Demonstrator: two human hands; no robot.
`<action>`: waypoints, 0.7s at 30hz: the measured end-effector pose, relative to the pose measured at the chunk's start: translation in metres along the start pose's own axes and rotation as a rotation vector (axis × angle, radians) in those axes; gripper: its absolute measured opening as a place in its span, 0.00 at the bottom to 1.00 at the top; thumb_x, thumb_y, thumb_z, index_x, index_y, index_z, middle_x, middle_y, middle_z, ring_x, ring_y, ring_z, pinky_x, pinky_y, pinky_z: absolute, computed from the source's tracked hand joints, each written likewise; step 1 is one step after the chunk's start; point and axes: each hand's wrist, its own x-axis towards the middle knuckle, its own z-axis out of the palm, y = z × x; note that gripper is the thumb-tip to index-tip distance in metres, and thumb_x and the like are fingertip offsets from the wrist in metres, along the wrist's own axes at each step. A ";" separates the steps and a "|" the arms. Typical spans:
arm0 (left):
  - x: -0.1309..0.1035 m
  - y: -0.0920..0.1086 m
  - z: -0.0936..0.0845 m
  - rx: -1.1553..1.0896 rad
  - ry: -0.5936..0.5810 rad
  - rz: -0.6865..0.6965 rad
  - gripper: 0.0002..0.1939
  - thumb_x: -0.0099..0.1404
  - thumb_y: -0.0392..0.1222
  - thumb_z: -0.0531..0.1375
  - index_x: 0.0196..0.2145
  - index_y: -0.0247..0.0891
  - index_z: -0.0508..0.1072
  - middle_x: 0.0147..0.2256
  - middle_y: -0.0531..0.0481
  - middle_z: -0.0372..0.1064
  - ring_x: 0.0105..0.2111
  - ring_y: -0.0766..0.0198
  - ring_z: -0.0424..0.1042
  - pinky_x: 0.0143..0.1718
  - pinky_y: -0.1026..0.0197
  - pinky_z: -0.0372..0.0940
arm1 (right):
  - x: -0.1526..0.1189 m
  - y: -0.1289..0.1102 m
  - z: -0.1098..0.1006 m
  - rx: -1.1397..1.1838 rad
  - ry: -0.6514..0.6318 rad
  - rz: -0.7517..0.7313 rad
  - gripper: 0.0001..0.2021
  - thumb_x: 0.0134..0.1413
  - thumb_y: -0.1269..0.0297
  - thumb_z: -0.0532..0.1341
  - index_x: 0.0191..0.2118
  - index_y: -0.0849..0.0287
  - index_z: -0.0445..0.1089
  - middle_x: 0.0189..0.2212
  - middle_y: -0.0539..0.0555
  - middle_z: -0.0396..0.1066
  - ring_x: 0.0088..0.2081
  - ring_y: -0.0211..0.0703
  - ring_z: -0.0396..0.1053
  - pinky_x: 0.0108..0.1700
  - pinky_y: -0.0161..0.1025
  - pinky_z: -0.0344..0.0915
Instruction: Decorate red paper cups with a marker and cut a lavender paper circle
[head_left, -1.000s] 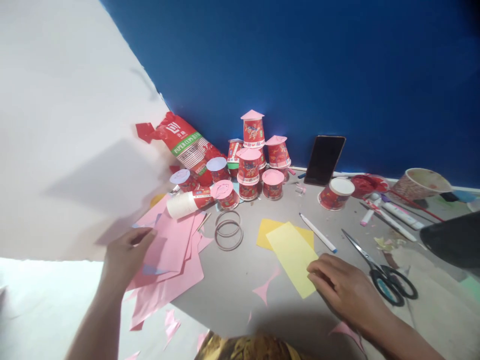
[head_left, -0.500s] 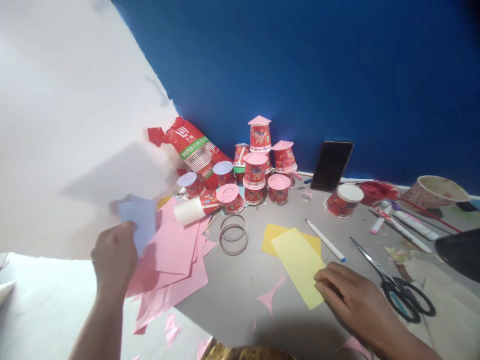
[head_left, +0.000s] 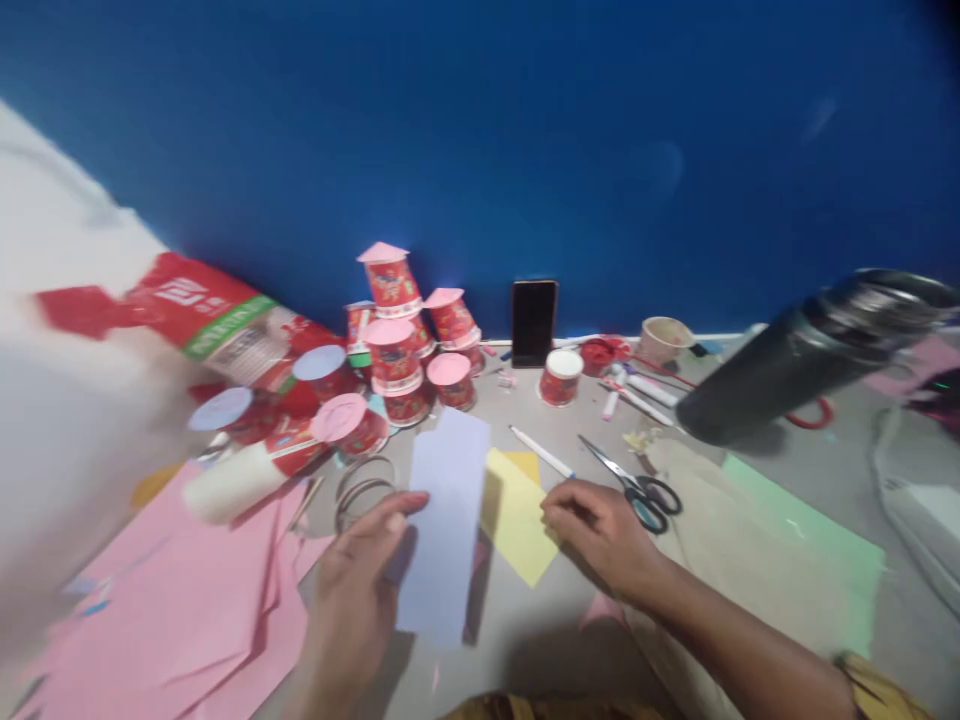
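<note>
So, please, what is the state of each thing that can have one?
Lavender sheet: raised, held by left hand
Yellow sheet: lying, at right hand
Scissors: lying, blades seemingly together
White marker: lying
Phone: propped upright, screen dark
Red packet: slanting
Stacked cups: upside down, paper on top
White-topped cup: upside down
Bowl: upright, open
Dark flask: looks tilted, lid unclear

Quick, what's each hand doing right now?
Left hand: holding lavender paper.
Right hand: curled at the edge of the yellow paper; gripping can't be told.
</note>
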 end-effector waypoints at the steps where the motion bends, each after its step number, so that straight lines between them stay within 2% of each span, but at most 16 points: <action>1: 0.000 -0.003 0.013 0.041 -0.088 0.058 0.11 0.62 0.49 0.67 0.36 0.41 0.86 0.41 0.42 0.83 0.43 0.47 0.82 0.43 0.50 0.78 | 0.002 0.000 -0.002 0.110 0.014 0.070 0.10 0.65 0.56 0.63 0.37 0.57 0.76 0.28 0.51 0.74 0.28 0.40 0.69 0.31 0.36 0.64; 3: -0.001 -0.005 0.030 0.184 -0.226 0.290 0.11 0.65 0.44 0.64 0.41 0.43 0.86 0.45 0.43 0.82 0.46 0.49 0.82 0.47 0.52 0.78 | 0.005 0.000 -0.005 0.327 0.069 0.143 0.16 0.66 0.49 0.62 0.45 0.57 0.75 0.30 0.51 0.75 0.23 0.37 0.65 0.26 0.35 0.62; 5: -0.001 -0.005 0.037 0.288 -0.305 0.485 0.15 0.69 0.39 0.59 0.47 0.43 0.85 0.47 0.43 0.81 0.48 0.52 0.81 0.48 0.55 0.77 | 0.006 0.000 -0.006 0.366 0.165 0.134 0.17 0.62 0.49 0.65 0.47 0.57 0.74 0.34 0.51 0.75 0.25 0.36 0.64 0.27 0.35 0.63; 7: -0.002 -0.003 0.042 0.302 -0.330 0.529 0.17 0.70 0.37 0.55 0.48 0.43 0.84 0.47 0.42 0.80 0.48 0.53 0.81 0.47 0.55 0.77 | 0.006 0.000 -0.005 0.332 0.183 0.113 0.15 0.58 0.53 0.68 0.45 0.57 0.74 0.34 0.51 0.74 0.28 0.36 0.65 0.32 0.35 0.65; 10: -0.010 0.002 0.051 0.207 -0.362 0.397 0.18 0.69 0.40 0.58 0.53 0.42 0.81 0.50 0.40 0.80 0.50 0.50 0.81 0.51 0.51 0.76 | 0.005 -0.002 -0.002 0.389 -0.018 0.183 0.19 0.55 0.56 0.72 0.49 0.57 0.74 0.37 0.52 0.76 0.34 0.39 0.70 0.38 0.37 0.69; 12: -0.019 0.004 0.061 0.082 -0.403 0.205 0.23 0.66 0.44 0.64 0.58 0.42 0.78 0.53 0.38 0.80 0.49 0.48 0.81 0.50 0.51 0.76 | 0.005 -0.004 -0.001 0.479 -0.135 0.233 0.26 0.52 0.54 0.75 0.54 0.57 0.72 0.39 0.52 0.77 0.36 0.40 0.73 0.41 0.39 0.70; 14: -0.028 0.006 0.071 -0.032 -0.436 0.021 0.28 0.60 0.45 0.70 0.59 0.42 0.77 0.53 0.38 0.80 0.48 0.48 0.81 0.48 0.52 0.76 | 0.006 -0.006 -0.002 0.559 -0.188 0.236 0.29 0.52 0.49 0.75 0.55 0.58 0.71 0.39 0.52 0.76 0.37 0.41 0.74 0.43 0.39 0.70; 16: -0.033 0.008 0.079 -0.084 -0.467 -0.067 0.26 0.57 0.46 0.72 0.54 0.43 0.81 0.50 0.40 0.81 0.47 0.49 0.81 0.49 0.53 0.75 | 0.007 -0.007 -0.004 0.625 -0.219 0.235 0.28 0.53 0.43 0.74 0.50 0.58 0.71 0.37 0.51 0.75 0.36 0.42 0.74 0.39 0.38 0.70; 18: -0.034 0.010 0.085 -0.083 -0.499 -0.079 0.18 0.56 0.47 0.71 0.45 0.42 0.84 0.44 0.42 0.82 0.44 0.50 0.80 0.48 0.54 0.74 | 0.007 -0.008 -0.006 0.620 -0.215 0.249 0.28 0.51 0.39 0.74 0.42 0.58 0.70 0.33 0.50 0.73 0.33 0.41 0.73 0.34 0.36 0.68; 21: -0.030 0.011 0.087 -0.046 -0.499 -0.120 0.11 0.55 0.47 0.69 0.34 0.41 0.84 0.33 0.46 0.80 0.34 0.55 0.77 0.39 0.58 0.72 | 0.007 -0.009 -0.008 0.469 -0.186 0.249 0.27 0.57 0.35 0.68 0.34 0.57 0.67 0.26 0.48 0.70 0.27 0.39 0.71 0.29 0.34 0.65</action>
